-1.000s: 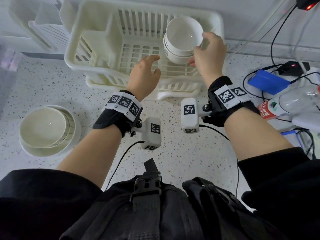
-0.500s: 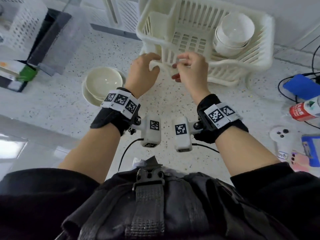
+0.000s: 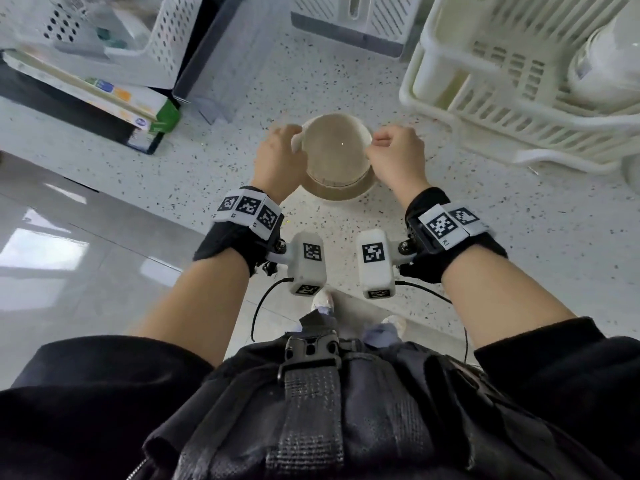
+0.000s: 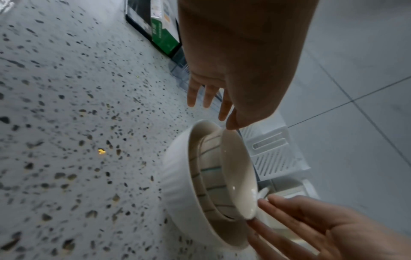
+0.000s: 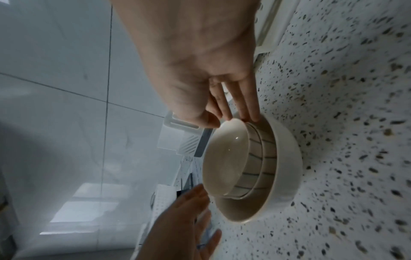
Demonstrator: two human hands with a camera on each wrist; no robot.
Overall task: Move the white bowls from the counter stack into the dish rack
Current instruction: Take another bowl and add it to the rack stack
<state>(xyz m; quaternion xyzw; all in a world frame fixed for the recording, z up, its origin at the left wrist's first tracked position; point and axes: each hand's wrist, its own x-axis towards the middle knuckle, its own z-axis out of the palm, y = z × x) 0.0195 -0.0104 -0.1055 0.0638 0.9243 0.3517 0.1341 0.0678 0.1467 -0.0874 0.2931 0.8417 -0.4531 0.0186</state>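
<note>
A stack of nested bowls stands on the speckled counter. The top bowl [image 3: 334, 150] [image 4: 238, 176] [image 5: 224, 158] is cream inside and striped outside. It sits in a wide white ribbed bowl [image 3: 339, 194] [image 4: 184, 184] [image 5: 286, 158]. My right hand [image 3: 381, 143] [image 5: 224, 119] pinches the top bowl's right rim between thumb and fingers. At the left rim is my left hand [image 3: 287, 147] [image 4: 213, 112], fingers straight, thumb tip touching the rim. The white dish rack [image 3: 485, 109] stands at the far right with white bowls [image 3: 606, 67] leaning inside.
Books and boxes [image 3: 121, 98] lie at the back left under a white perforated basket [image 3: 104, 29]. A clear container [image 3: 221, 64] stands behind the stack. The counter edge runs diagonally at the left, with tiled floor [image 3: 69, 271] below.
Both hands have left the rack's front edge and moved down-left to the counter stack. The right hand has taken hold of the top bowl's rim. The view has swung left.
</note>
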